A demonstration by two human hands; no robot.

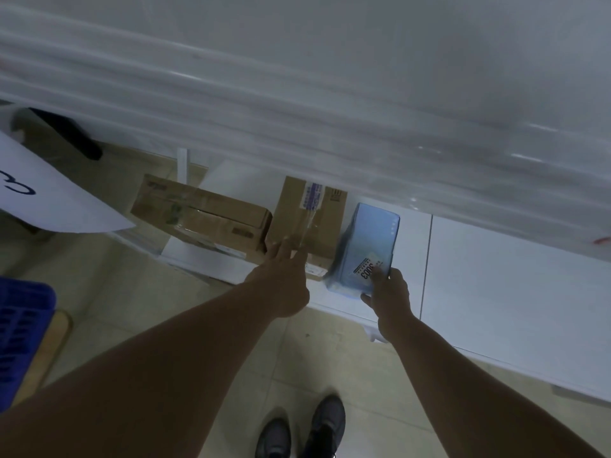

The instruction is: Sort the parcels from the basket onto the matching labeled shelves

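Note:
A blue plastic-wrapped parcel [367, 246] with a white label stands on the low white shelf [479, 276]. My right hand [388, 294] grips its near end, thumb on the label. To its left sits a taped brown cardboard box [307, 216]. My left hand [281, 279] rests straight fingers on that box's near edge. A longer cardboard box [201, 219] lies further left on the same shelf. The blue basket [23, 328] shows at the left edge.
A blurred white upper shelf [330, 94] overhangs the boxes. A paper sign [49, 196] with a handwritten letter hangs at left. The basket rests on a wooden stool [59, 332]. My shoes [304, 428] stand on the tiled floor.

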